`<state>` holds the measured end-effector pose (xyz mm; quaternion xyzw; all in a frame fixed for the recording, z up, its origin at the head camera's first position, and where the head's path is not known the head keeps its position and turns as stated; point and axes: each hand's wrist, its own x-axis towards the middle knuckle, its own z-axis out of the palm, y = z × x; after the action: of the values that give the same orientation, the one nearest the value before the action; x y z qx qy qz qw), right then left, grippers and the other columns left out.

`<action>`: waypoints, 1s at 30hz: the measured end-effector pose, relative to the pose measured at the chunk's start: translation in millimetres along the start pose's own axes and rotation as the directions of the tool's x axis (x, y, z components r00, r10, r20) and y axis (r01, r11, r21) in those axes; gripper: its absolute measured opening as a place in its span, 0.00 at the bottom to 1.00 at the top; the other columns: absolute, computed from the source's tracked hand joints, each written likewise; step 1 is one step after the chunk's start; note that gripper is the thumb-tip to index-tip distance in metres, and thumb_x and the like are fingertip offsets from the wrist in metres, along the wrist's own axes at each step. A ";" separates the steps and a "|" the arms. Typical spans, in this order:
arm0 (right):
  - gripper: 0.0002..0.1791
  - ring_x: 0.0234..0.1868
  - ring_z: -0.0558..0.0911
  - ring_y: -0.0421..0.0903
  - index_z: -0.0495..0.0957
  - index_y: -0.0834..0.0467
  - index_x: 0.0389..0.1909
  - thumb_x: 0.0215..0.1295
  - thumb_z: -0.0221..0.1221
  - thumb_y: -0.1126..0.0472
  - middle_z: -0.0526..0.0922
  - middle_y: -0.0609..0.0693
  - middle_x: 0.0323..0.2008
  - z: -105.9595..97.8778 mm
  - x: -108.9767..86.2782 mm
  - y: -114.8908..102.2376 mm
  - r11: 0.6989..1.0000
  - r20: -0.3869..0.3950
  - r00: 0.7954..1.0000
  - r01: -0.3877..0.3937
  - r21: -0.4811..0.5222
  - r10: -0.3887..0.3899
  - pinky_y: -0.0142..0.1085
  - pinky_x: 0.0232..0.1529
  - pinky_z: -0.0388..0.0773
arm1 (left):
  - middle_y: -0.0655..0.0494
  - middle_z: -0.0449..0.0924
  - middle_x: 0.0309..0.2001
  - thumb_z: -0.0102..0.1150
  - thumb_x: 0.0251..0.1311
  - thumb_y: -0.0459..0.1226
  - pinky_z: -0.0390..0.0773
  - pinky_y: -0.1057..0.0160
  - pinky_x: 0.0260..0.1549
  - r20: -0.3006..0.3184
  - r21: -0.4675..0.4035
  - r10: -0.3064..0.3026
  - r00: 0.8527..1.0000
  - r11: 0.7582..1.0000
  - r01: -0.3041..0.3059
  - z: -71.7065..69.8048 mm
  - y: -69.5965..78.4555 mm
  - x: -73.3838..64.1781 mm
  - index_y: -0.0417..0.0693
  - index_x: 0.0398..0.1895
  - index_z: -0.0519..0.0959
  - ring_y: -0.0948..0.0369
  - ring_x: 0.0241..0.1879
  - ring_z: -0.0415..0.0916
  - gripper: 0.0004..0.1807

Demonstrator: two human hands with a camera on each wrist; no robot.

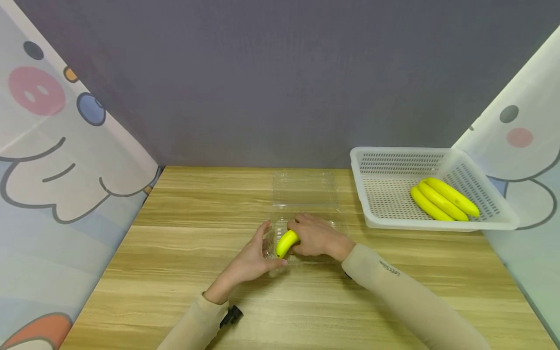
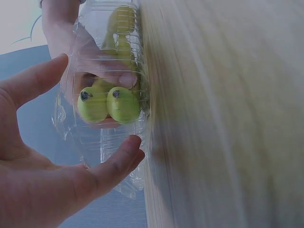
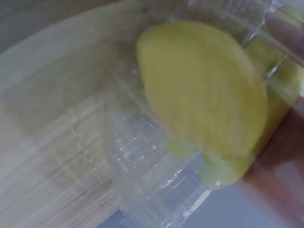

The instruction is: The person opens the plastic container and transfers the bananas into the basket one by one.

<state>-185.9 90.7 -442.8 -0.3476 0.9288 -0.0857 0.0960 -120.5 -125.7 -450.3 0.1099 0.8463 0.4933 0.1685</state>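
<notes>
A clear plastic clamshell box [image 1: 280,221] lies open on the table, its lid [image 1: 305,188] folded back toward the wall. My right hand [image 1: 317,236] reaches down into it and grips a yellow banana [image 1: 286,244], whose tip points to the front left. Through the clear wall, the left wrist view shows two banana ends [image 2: 123,105] side by side, with fingers of the right hand over them. At the box's left end, my left hand [image 1: 250,260] has thumb and fingers spread, fingertips right at the wall. The right wrist view is blurred, with a banana [image 3: 204,90] large in it.
A white perforated basket [image 1: 389,223] stands at the back right of the wooden table [image 1: 183,233]. Several bananas [image 1: 444,199] lie together inside it. A grey wall [image 1: 262,87] closes off the back, and printed cartoon panels [image 1: 74,160] flank both sides.
</notes>
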 end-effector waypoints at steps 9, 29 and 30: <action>0.21 0.38 0.72 0.42 0.76 0.48 0.47 0.58 0.71 0.45 0.71 0.42 0.38 1.7 1.3 2.3 1.000 -0.006 1.000 0.001 0.013 -0.001 0.40 0.44 0.76 | 0.40 0.49 0.79 0.76 0.55 0.46 0.70 0.36 0.63 -0.002 -0.009 -0.006 1.000 1.000 0.006 0.7 -0.9 -2.3 0.48 0.82 0.40 0.37 0.72 0.60 0.63; 0.31 0.40 0.75 0.44 0.79 0.50 0.60 0.54 0.69 0.47 0.77 0.45 0.44 -2.0 -4.6 9.7 0.999 -0.069 0.997 -0.013 0.050 0.017 0.41 0.39 0.77 | 0.40 0.49 0.80 0.77 0.54 0.46 0.69 0.35 0.63 -0.007 -0.001 0.014 1.000 1.000 -0.014 0.6 -0.9 -0.4 0.47 0.82 0.40 0.37 0.72 0.60 0.63; 0.31 0.42 0.76 0.45 0.78 0.50 0.61 0.54 0.69 0.47 0.77 0.47 0.46 -2.2 -4.9 9.9 0.998 -0.071 0.997 -0.015 0.056 0.018 0.42 0.41 0.78 | 0.40 0.49 0.80 0.77 0.54 0.46 0.69 0.35 0.64 -0.006 -0.001 0.014 1.000 1.000 -0.014 0.6 -0.9 -0.4 0.47 0.82 0.40 0.37 0.72 0.60 0.63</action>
<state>-189.1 101.5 -442.3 -0.3338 0.9317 -0.1229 0.0732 -119.9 -125.8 -451.2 0.1141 0.8458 0.4951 0.1625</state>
